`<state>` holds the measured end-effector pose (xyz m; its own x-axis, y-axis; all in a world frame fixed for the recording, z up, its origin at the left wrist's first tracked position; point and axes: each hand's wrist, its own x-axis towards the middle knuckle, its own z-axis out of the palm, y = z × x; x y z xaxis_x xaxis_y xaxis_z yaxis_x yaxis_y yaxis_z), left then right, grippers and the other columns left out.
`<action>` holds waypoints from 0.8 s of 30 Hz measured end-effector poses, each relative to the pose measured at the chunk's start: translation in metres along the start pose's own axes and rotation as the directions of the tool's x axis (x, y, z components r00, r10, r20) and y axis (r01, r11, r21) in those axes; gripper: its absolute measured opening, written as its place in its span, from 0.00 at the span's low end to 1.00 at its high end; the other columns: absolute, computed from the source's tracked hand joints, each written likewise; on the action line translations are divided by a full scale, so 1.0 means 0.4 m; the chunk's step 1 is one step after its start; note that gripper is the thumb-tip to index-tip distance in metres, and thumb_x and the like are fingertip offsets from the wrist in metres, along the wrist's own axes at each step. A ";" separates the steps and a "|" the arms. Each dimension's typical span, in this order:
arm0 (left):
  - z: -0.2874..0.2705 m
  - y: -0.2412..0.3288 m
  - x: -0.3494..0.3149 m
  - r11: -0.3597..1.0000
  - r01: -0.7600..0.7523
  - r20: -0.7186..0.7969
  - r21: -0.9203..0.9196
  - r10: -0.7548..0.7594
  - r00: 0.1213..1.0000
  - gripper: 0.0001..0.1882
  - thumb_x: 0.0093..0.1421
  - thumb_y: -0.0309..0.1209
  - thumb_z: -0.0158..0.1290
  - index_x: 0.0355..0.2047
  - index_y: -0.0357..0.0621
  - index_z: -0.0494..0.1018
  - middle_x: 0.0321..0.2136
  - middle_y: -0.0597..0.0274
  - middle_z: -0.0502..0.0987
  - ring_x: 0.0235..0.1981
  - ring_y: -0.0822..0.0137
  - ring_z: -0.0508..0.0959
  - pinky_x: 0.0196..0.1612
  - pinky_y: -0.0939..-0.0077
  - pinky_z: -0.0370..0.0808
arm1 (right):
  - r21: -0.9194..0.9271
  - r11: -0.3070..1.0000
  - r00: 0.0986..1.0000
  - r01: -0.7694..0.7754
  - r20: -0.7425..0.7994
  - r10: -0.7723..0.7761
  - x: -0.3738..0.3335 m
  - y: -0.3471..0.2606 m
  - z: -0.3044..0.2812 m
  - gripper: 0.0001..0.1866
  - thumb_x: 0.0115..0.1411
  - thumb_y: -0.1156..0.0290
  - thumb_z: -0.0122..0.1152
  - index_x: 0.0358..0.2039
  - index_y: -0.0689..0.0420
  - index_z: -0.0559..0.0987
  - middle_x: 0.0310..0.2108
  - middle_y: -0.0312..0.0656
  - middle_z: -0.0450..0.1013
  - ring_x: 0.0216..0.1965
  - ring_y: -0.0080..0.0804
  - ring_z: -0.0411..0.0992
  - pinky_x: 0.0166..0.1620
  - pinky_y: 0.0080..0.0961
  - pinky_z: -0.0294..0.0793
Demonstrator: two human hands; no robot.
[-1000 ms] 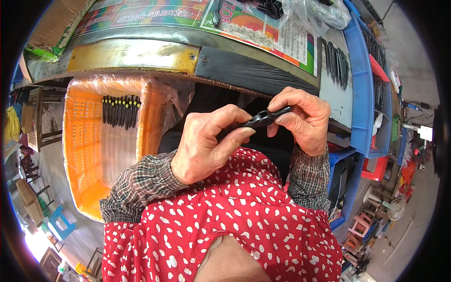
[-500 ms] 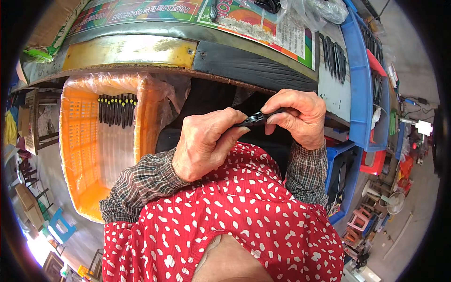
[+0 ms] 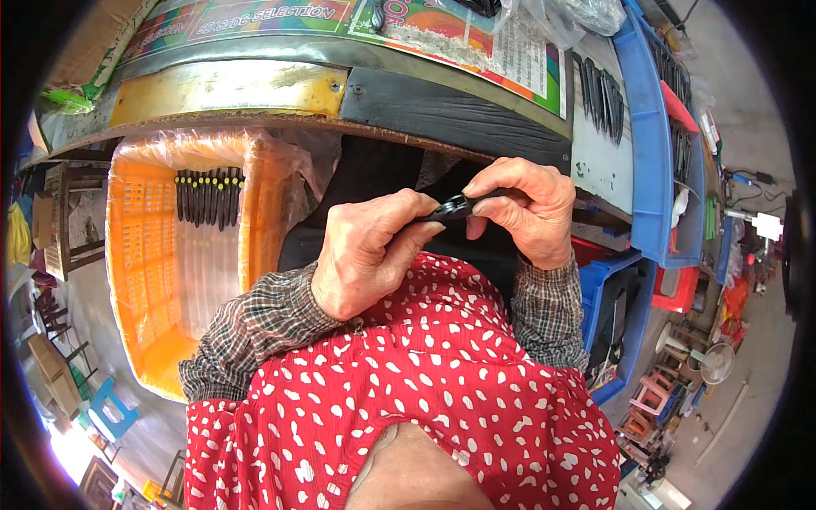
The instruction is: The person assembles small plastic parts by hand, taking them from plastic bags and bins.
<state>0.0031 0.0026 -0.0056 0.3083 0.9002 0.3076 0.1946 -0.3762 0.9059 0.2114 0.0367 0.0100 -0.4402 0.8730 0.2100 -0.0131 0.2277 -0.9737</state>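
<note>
A small black piece with a shiny, ring-like middle (image 3: 453, 206) is held level between my two hands, in front of the bench edge. Its exact kind I cannot make out. My left hand (image 3: 361, 251) pinches its left end between thumb and index finger. On the other end, my right hand (image 3: 531, 208) grips with its thumb and fingers, which cover much of the piece. To the left, an orange plastic crate (image 3: 143, 255) lined with clear film holds a row of slim black pieces with yellow dots (image 3: 210, 198).
The bench front (image 3: 459, 110) runs just beyond my hands. Several slim black pieces (image 3: 601, 98) lie on its right end, beside a blue tray (image 3: 650, 161). Below that stands a blue bin (image 3: 629, 323). Clear plastic bags (image 3: 586, 21) lie at the back.
Both hands, still gripping the black piece, have shifted slightly left and up. My right hand has come a little closer to my left, and the piece sits turned a little differently.
</note>
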 end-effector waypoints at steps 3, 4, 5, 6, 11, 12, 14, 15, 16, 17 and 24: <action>0.001 0.002 -0.002 1.000 -0.010 0.004 -0.005 0.010 1.000 0.08 0.52 0.21 0.57 0.33 0.39 0.72 0.22 0.54 0.74 0.22 0.56 0.76 0.24 0.72 0.71 | 0.000 1.000 1.000 0.006 0.012 -0.006 -0.005 0.004 -0.003 0.07 0.55 0.78 0.63 0.34 0.66 0.78 0.28 0.42 0.75 0.23 0.23 0.76 0.26 0.14 0.74; 0.001 0.002 -0.003 1.000 -0.011 0.004 -0.006 0.011 1.000 0.08 0.52 0.21 0.57 0.33 0.39 0.72 0.22 0.54 0.74 0.22 0.56 0.76 0.24 0.72 0.71 | -0.001 1.000 1.000 0.006 0.012 -0.006 -0.006 0.004 -0.001 0.07 0.55 0.78 0.63 0.34 0.66 0.78 0.28 0.42 0.75 0.23 0.23 0.76 0.26 0.14 0.74; 0.000 0.000 -0.004 1.000 -0.015 0.005 0.007 0.015 1.000 0.08 0.52 0.20 0.57 0.33 0.37 0.72 0.22 0.54 0.74 0.22 0.60 0.77 0.25 0.75 0.71 | -0.003 1.000 1.000 0.022 0.003 -0.022 -0.006 0.005 0.001 0.07 0.55 0.78 0.63 0.34 0.67 0.78 0.28 0.42 0.75 0.23 0.23 0.76 0.26 0.14 0.74; 0.000 0.000 -0.005 1.000 -0.018 0.006 0.021 0.018 1.000 0.08 0.52 0.19 0.57 0.33 0.36 0.73 0.22 0.54 0.75 0.21 0.63 0.77 0.26 0.77 0.71 | -0.005 0.999 0.999 0.038 -0.005 -0.038 -0.007 0.004 0.003 0.07 0.55 0.78 0.63 0.34 0.67 0.78 0.28 0.42 0.75 0.23 0.24 0.76 0.26 0.14 0.74; -0.002 0.006 -0.003 0.997 -0.061 0.018 0.037 0.060 0.998 0.08 0.52 0.19 0.57 0.34 0.36 0.73 0.23 0.53 0.76 0.22 0.61 0.78 0.26 0.77 0.72 | 0.041 0.998 0.999 0.050 -0.020 -0.050 -0.013 0.007 0.008 0.07 0.54 0.79 0.63 0.34 0.68 0.78 0.27 0.43 0.75 0.23 0.25 0.76 0.26 0.15 0.75; -0.002 0.006 -0.003 0.997 -0.070 0.008 0.040 0.070 0.998 0.08 0.52 0.19 0.58 0.34 0.36 0.73 0.23 0.53 0.76 0.22 0.60 0.78 0.26 0.77 0.72 | 0.050 0.997 0.997 0.064 -0.043 -0.062 -0.015 0.006 0.011 0.07 0.54 0.79 0.63 0.34 0.68 0.78 0.27 0.44 0.75 0.24 0.25 0.76 0.26 0.15 0.76; -0.001 0.010 -0.006 0.996 -0.084 -0.001 0.022 0.084 0.996 0.09 0.51 0.20 0.58 0.34 0.37 0.72 0.23 0.53 0.74 0.23 0.57 0.77 0.26 0.73 0.72 | 0.035 0.996 0.996 0.078 -0.044 -0.076 -0.021 0.000 0.011 0.07 0.54 0.79 0.63 0.34 0.68 0.78 0.28 0.44 0.75 0.24 0.26 0.76 0.26 0.15 0.76; -0.002 0.012 -0.007 0.995 -0.098 -0.005 0.005 0.098 0.995 0.11 0.50 0.20 0.57 0.34 0.38 0.72 0.23 0.52 0.73 0.24 0.53 0.76 0.26 0.69 0.72 | 0.022 0.996 0.995 0.090 -0.050 -0.089 -0.024 -0.003 0.012 0.07 0.54 0.79 0.63 0.34 0.68 0.78 0.28 0.45 0.75 0.24 0.26 0.76 0.26 0.15 0.76; -0.003 0.014 -0.006 0.995 -0.099 -0.008 0.003 0.099 0.995 0.11 0.50 0.20 0.57 0.34 0.38 0.72 0.23 0.52 0.73 0.24 0.53 0.76 0.26 0.69 0.72 | 0.027 0.995 0.993 0.100 -0.061 -0.098 -0.024 -0.008 0.015 0.07 0.54 0.80 0.63 0.33 0.68 0.78 0.28 0.46 0.76 0.24 0.26 0.76 0.26 0.15 0.75; -0.005 0.016 -0.006 0.992 -0.121 -0.006 0.038 0.121 0.993 0.11 0.49 0.19 0.57 0.34 0.37 0.72 0.23 0.52 0.73 0.24 0.53 0.76 0.26 0.68 0.72 | 0.024 0.995 0.993 0.100 -0.058 -0.098 -0.026 -0.010 0.016 0.07 0.54 0.80 0.63 0.33 0.68 0.78 0.28 0.46 0.76 0.24 0.26 0.76 0.26 0.15 0.75; -0.002 0.018 -0.009 0.981 -0.175 0.012 0.082 0.174 0.985 0.12 0.48 0.17 0.57 0.34 0.36 0.71 0.22 0.51 0.72 0.23 0.52 0.75 0.25 0.66 0.71 | -0.078 0.984 0.987 0.160 0.011 -0.160 -0.020 -0.017 0.007 0.07 0.53 0.79 0.64 0.33 0.67 0.78 0.28 0.46 0.76 0.24 0.26 0.77 0.26 0.16 0.75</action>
<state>0.0027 -0.0032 -0.0001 0.3487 0.8181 0.4573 0.2130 -0.5443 0.8114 0.2123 0.0270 0.0148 -0.4423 0.8205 0.3621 -0.0139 0.3974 -0.9175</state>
